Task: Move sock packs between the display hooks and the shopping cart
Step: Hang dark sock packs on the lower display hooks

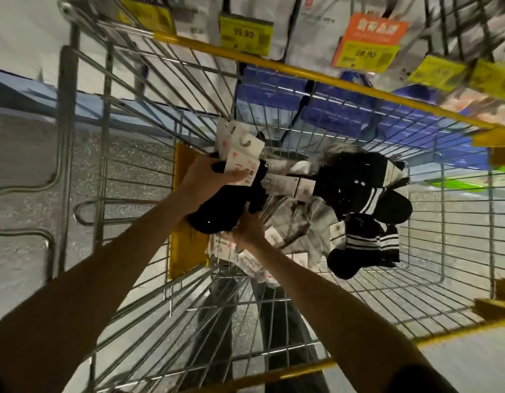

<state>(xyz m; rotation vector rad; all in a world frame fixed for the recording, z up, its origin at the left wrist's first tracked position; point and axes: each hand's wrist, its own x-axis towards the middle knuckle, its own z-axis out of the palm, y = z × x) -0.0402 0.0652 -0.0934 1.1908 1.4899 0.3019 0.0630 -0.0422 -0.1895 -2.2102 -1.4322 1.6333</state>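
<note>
Left hand (210, 177): curled round carded black sock pack (217, 217) inside silver wire cart (415, 265).
Right hand (249, 226): pressed to pack; grip cannot be told.

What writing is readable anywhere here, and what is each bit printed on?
"39.90": yellow price tag above the cart.
"39.90", faint: yellow tag below the orange sign.
Orange sign's characters: blurred.
Other yellow tags: blurred.
White card on the sock pack in the left hand: too small.
</note>
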